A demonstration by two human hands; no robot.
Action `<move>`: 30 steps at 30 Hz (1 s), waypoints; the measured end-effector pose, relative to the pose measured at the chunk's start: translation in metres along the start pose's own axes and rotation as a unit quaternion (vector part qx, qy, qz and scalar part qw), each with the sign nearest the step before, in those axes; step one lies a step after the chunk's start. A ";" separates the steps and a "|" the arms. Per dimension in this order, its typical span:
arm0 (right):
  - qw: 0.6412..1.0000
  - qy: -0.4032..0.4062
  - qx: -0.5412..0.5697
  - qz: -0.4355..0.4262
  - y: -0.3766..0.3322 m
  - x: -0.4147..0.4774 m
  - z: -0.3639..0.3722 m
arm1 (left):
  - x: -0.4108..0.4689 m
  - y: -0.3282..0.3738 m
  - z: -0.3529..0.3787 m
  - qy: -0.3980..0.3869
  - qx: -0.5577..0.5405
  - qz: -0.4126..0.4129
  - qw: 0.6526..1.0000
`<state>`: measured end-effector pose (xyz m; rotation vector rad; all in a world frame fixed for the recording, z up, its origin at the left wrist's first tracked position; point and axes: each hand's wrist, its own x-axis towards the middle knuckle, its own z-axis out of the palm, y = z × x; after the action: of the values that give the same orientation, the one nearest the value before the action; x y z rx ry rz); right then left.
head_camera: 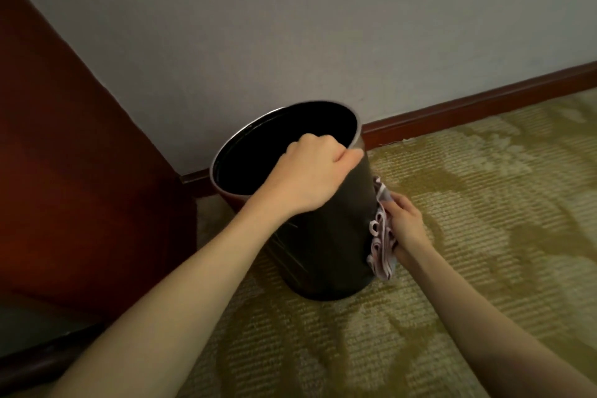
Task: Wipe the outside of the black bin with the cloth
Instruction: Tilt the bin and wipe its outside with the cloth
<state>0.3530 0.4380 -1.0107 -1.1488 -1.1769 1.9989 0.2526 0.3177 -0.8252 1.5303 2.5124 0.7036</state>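
Observation:
A round black bin [326, 245] with a silver rim stands on the carpet near the wall, tilted a little toward me. My left hand [310, 171] grips its near-right rim, fingers curled inside the opening. My right hand [405, 226] presses a folded white cloth with pink stripes [382, 236] flat against the bin's right outer side, about halfway down. The bin's inside looks dark and its far side is hidden.
A dark red wooden furniture panel [74, 171] rises close on the bin's left. Behind the bin are a pale wall [323, 26] and a reddish baseboard [484, 100]. Patterned green-yellow carpet [484, 220] spreads to the right and toward me.

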 end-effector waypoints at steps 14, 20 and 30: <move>0.992 0.064 0.098 0.041 0.023 -0.016 -0.034 | -0.054 0.022 0.045 -0.005 0.046 0.095 0.994; 0.974 0.049 0.198 0.094 0.020 -0.015 -0.050 | -0.080 -0.008 0.022 0.040 0.092 0.237 0.966; 0.946 -0.052 0.311 0.071 -0.001 -0.027 -0.051 | -0.085 -0.065 -0.002 0.006 0.262 0.291 0.920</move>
<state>0.4111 0.4383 -1.0123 -0.8191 -0.4390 2.3194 0.2403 0.2187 -0.8643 2.5085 2.3604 0.0573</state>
